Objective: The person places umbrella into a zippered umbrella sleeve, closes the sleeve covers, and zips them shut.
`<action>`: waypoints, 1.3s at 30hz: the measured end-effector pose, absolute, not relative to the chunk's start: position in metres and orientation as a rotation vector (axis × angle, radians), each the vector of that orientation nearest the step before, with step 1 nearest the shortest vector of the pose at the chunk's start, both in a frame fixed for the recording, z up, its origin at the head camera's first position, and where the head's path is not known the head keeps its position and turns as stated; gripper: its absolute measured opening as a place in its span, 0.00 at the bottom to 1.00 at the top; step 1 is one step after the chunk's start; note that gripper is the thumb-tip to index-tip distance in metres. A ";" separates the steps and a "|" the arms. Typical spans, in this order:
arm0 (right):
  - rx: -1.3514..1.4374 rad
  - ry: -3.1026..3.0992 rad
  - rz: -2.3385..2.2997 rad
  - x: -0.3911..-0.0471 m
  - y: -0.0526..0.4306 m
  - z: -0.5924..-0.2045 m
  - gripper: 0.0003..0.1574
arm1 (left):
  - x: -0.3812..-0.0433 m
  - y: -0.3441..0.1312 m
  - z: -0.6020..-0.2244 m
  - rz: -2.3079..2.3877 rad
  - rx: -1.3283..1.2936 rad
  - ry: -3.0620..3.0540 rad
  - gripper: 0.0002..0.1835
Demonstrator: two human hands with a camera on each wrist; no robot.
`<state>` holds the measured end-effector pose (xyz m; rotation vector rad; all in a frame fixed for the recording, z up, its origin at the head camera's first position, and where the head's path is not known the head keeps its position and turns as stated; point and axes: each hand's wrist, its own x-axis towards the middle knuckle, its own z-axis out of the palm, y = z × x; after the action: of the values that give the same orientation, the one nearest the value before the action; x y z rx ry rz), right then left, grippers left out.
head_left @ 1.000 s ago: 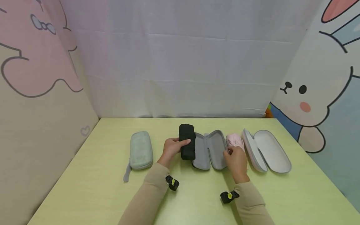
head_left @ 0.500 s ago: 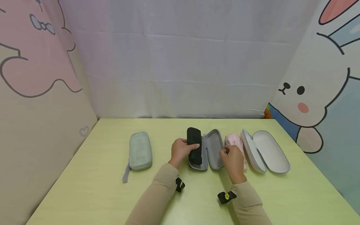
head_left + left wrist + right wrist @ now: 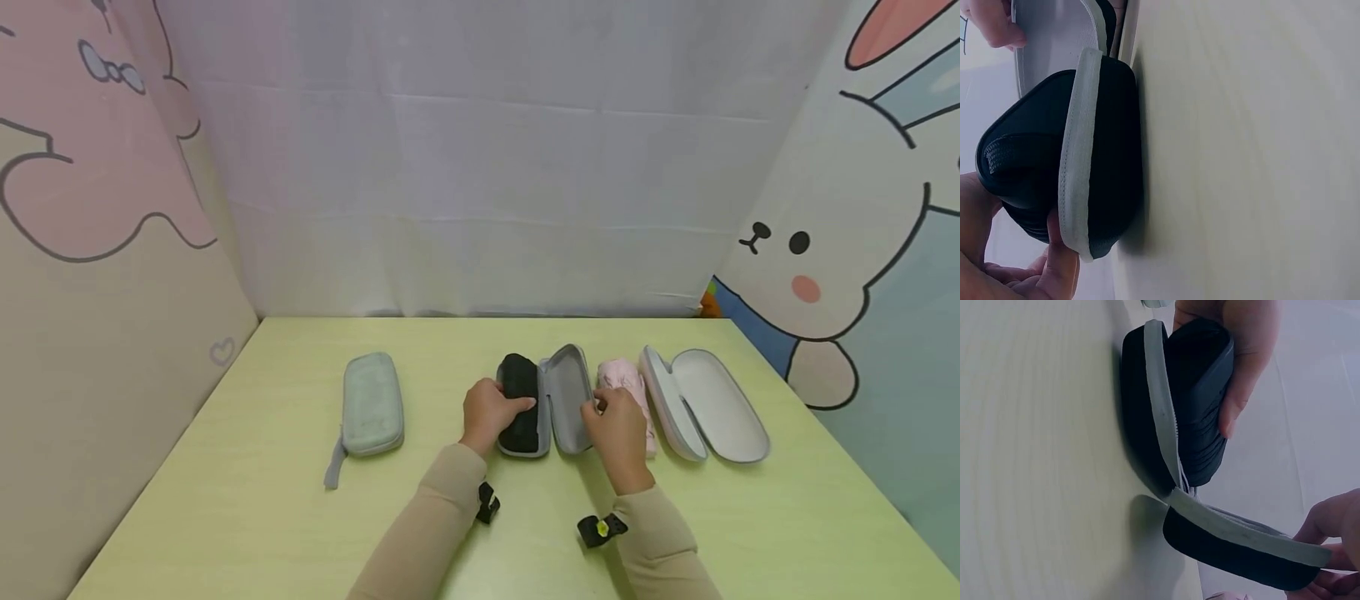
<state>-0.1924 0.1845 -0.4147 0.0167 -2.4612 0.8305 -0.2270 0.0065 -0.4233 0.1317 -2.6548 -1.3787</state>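
Observation:
A black folded umbrella (image 3: 519, 379) lies lengthwise in the left half of an unzipped hard case (image 3: 567, 404), black outside with a grey lining. My left hand (image 3: 487, 414) grips the umbrella from its left side, thumb across the top. In the right wrist view the umbrella (image 3: 1200, 419) stands partly above the case's grey rim, its fabric pleated. With thumb and fingers, my right hand (image 3: 618, 429) pinches the outer edge of the case's right half, which is tilted up in the right wrist view. The left wrist view shows a strap loop (image 3: 1022, 153) at the umbrella's near end.
Just right of my right hand lies a pink folded umbrella (image 3: 624, 377). Beyond it a pale pink case (image 3: 722, 408) lies spread apart, white inside. A closed light green case (image 3: 372, 406) with a grey strap (image 3: 335, 465) lies at the left.
My left hand has moved right and down, bringing the black umbrella from beside the case into its left half. My right hand keeps its hold on the case edge.

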 end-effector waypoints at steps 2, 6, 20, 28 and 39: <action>0.016 -2.455 0.837 -0.192 0.184 -0.415 0.10 | -0.226 0.007 -0.423 -1.370 0.116 -2.652 0.20; 0.016 -2.443 0.852 -0.192 0.183 -0.415 0.11 | -0.229 0.007 -0.425 -1.365 0.134 -2.687 0.20; 0.024 -2.428 0.900 -0.191 0.182 -0.415 0.11 | -0.227 0.011 -0.421 -0.883 -0.053 -2.912 0.25; -0.003 -2.444 0.969 -0.191 0.184 -0.416 0.12 | -0.226 0.004 -0.424 -0.987 -0.023 -2.868 0.29; -0.002 -2.452 0.981 -0.190 0.185 -0.414 0.13 | -0.227 -0.012 -0.424 -1.351 0.164 -2.826 0.27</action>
<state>-0.1896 0.1849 -0.4138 -0.0016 -2.4523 0.9806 -0.2272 -0.0123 -0.4238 0.1635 -2.8260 -1.3507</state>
